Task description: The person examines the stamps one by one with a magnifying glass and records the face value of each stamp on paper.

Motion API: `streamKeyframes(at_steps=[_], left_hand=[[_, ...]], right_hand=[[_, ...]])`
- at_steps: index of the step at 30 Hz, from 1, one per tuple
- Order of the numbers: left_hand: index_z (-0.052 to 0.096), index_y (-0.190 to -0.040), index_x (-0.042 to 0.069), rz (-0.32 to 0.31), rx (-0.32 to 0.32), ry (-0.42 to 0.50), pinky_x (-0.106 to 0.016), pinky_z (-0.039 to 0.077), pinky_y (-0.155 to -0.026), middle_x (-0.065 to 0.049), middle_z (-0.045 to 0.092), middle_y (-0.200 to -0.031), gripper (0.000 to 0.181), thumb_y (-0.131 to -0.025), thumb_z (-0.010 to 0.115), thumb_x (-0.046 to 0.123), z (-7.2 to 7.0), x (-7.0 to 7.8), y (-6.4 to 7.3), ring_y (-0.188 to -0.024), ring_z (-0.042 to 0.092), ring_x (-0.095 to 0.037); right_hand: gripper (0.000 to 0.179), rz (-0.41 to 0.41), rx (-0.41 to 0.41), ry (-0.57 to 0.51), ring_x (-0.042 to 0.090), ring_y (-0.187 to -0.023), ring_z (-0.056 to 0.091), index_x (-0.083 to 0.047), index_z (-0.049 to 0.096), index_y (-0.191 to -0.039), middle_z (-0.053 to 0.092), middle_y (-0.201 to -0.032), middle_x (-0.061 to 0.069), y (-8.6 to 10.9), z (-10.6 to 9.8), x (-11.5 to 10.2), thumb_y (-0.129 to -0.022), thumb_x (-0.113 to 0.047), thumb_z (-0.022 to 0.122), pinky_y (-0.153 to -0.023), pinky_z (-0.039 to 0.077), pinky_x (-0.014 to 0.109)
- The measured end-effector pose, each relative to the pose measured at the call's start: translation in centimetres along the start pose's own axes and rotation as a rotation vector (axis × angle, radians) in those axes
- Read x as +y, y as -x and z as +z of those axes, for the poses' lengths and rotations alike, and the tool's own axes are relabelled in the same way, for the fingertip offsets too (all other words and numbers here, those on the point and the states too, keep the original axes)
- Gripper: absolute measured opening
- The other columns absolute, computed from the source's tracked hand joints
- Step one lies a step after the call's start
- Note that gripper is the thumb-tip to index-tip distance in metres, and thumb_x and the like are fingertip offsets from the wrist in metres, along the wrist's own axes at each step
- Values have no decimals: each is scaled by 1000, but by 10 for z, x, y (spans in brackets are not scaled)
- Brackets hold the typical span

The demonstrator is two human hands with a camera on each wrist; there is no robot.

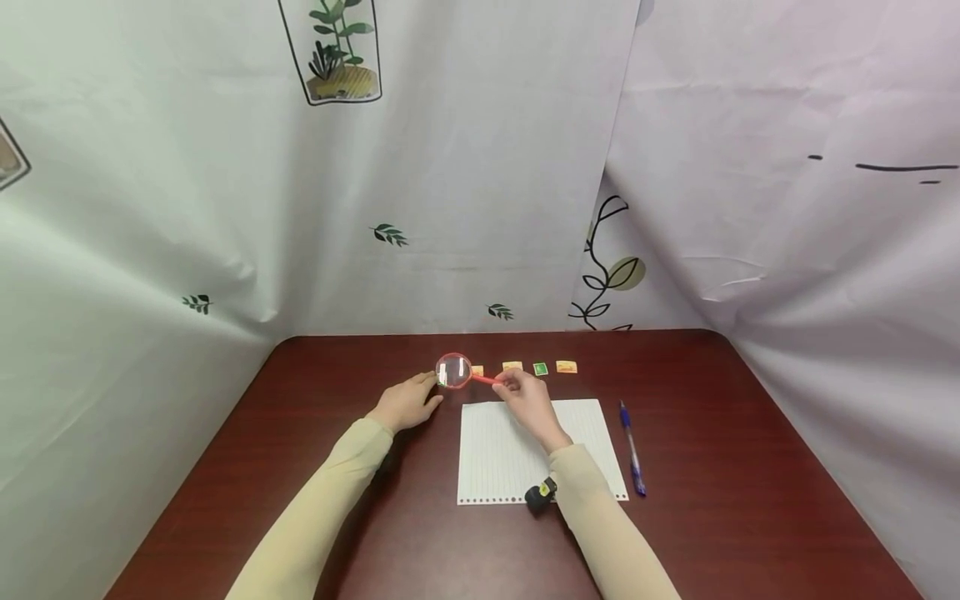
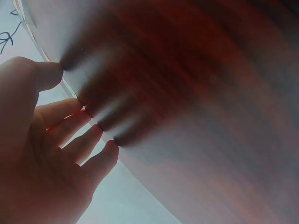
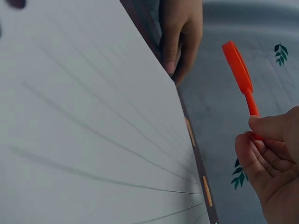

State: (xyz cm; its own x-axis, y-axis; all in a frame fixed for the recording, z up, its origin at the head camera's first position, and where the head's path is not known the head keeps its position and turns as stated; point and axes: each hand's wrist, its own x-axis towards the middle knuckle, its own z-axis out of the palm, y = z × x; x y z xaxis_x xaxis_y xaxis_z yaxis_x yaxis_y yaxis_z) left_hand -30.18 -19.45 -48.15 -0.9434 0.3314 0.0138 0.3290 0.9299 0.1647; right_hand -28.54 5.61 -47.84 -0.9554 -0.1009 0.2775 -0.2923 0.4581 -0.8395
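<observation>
My right hand (image 1: 527,404) pinches the handle of a red magnifying glass (image 1: 482,379) between thumb and fingers. Its round lens is held up over the far part of the table, left of the hand. In the right wrist view the orange-red rim (image 3: 239,67) appears nearly edge-on above the thumb. My left hand (image 1: 405,402) rests its fingertips on the table just left of the lens, and its fingers (image 2: 100,161) are spread and fairly straight. Behind the glass lie small stamp-like papers in a row: several orange ones (image 1: 566,367) and a green one (image 1: 541,368).
A lined sheet of paper (image 1: 487,458) with punched holes lies under my right forearm. To its right is a blue pen (image 1: 632,450). The dark red table (image 1: 712,467) ends at hanging white cloth (image 1: 487,167) with plant prints.
</observation>
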Motion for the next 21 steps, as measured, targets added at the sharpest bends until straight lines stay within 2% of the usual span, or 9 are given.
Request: streamKeyframes(at_steps=[10, 21], left_hand=[[51, -146, 1, -10, 9, 24, -54, 46, -102, -18, 49, -150, 55, -101, 60, 33, 0, 2, 0, -137, 49, -34], [50, -146, -2, -12, 2, 11, -53, 45, -104, -19, 48, -151, 56, -102, 58, 33, -1, 2, -2, -138, 47, -34]], right_hand=[[6, 2, -26, 26, 16, -83, 66, -6, 73, -96, 69, -87, 3, 1, 7, 6, -93, -12, 73, -78, 56, 36], [7, 16, -53, 45, 16, -82, 64, -6, 72, -97, 69, -87, 3, -1, 8, 9, -95, -13, 72, -78, 55, 37]])
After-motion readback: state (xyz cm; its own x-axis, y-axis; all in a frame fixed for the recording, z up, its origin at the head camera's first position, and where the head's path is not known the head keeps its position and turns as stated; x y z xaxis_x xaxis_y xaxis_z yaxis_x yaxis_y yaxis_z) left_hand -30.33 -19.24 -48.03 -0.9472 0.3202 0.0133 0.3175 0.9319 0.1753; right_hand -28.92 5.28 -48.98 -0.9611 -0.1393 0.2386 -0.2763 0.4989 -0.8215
